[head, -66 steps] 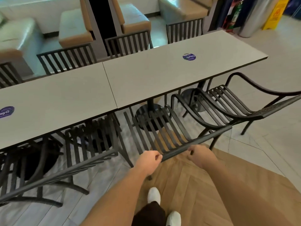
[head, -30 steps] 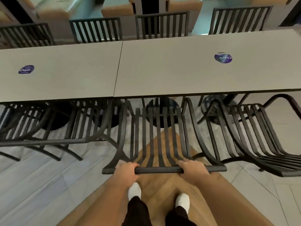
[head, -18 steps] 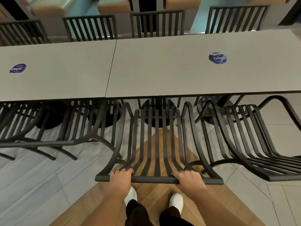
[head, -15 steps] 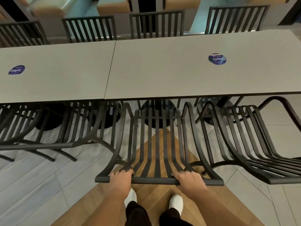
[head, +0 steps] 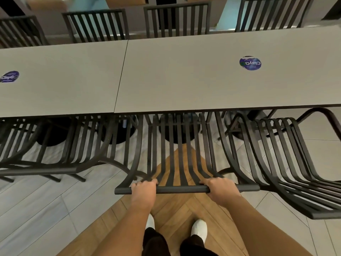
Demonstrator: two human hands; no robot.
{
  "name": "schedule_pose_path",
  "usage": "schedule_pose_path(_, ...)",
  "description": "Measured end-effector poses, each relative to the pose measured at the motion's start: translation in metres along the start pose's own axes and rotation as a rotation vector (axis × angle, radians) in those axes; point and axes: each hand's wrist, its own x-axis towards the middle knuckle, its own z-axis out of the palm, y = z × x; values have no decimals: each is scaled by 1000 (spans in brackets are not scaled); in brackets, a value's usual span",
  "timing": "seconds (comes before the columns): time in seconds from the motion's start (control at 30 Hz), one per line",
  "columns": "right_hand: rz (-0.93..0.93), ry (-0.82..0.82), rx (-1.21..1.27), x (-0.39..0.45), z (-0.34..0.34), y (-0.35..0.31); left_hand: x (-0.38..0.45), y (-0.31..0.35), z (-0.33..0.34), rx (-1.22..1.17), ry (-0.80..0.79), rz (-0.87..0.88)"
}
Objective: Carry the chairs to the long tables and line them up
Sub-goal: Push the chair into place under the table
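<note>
Chair: black slatted metal chair (head: 180, 154), curved arms at both sides, round bar along the backrest top.
Left grip: left hand (head: 144, 191), fingers curled over the top bar left of its middle.
Right grip: right hand (head: 220, 191), fingers wrapped round the same bar further right.
Position: seat front tucked under the edge of the grey surface (head: 184, 74), between two matching chairs.

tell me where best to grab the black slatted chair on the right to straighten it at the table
Probably the chair on the right is best taken by its flat top rail, from behind, one hand near each end. The rail is the near, exposed edge, and the seat front already points under the table.
</note>
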Motion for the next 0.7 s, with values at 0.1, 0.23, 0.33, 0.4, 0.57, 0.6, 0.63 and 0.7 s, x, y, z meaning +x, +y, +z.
schedule_pose_path(0.1,-2,5,-2,7,-3,3,8,0,-3,5,2,3)
schedule_pose_path(0.23,2,9,10,11,-6,5,12,1,-4,19,0,-8)
schedule_pose_path(0.33,7,7,5,14,-8,5,15,2,-5,11,-10,-9)
schedule_pose_path(0.4,1,7,5,16,-11,5,18,3,-8,6,-3,-4)
schedule_pose_path(0.57,-13,20,-8,25,-20,9,28,3,-15,13,20,0)
schedule_pose_path(0.6,-14,24,-12,27,-22,10,31,3,-16,14,22,0)
schedule_pose_path(0.63,-16,30,-13,30,-24,11,34,4,-18,15,23,-1)
schedule_pose_path(0.7,-20,29,-17,37,-29,14,40,5,-23,5,19,-1)
